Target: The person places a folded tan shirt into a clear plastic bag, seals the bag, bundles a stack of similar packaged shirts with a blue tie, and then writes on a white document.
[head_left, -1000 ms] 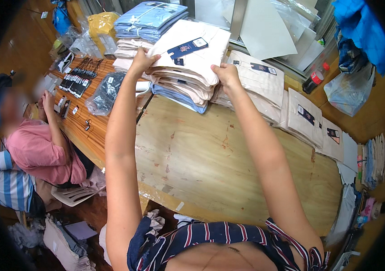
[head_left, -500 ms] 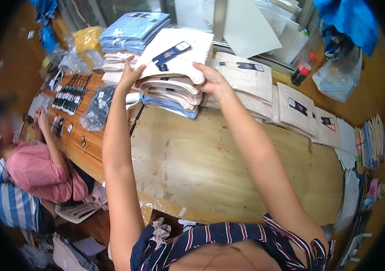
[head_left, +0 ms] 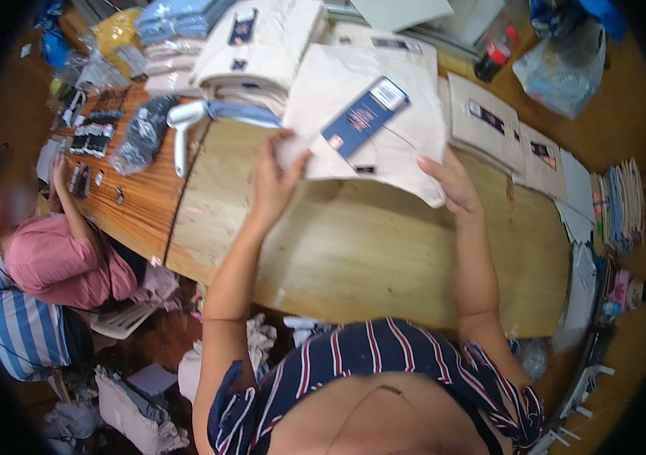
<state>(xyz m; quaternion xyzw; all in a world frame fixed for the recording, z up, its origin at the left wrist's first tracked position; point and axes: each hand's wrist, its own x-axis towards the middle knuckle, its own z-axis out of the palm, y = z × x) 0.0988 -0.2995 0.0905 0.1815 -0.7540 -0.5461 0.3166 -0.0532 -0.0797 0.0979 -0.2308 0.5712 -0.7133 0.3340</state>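
Observation:
Between my two hands hangs a folded cream garment [head_left: 421, 129], tilted above the table, with a navy hang tag [head_left: 364, 117] on its face. My left hand [head_left: 273, 178] grips its near left corner, thumb on top. My right hand [head_left: 455, 182] pinches the right edge, the fingers partly hidden underneath. Just behind and left of it stands a stack of folded cream garments [head_left: 281, 45] with a blue one [head_left: 243, 112] at the bottom. More folded cream garments [head_left: 482, 121] lie along the back of the table, tags facing up.
A white tool with a handle [head_left: 180, 140] lies beside a dark plastic-wrapped bundle [head_left: 144, 133]. Blue folded garments [head_left: 179, 19] sit at the back left. A bottle [head_left: 493, 57] stands near a hanging plastic bag [head_left: 562, 76]. A co-worker in pink [head_left: 65, 258] sits at the left.
The cream garment came off the top of the stack, nearer to me and rightward, held in both hands. Another tagged cream garment now tops the stack. My view has shifted.

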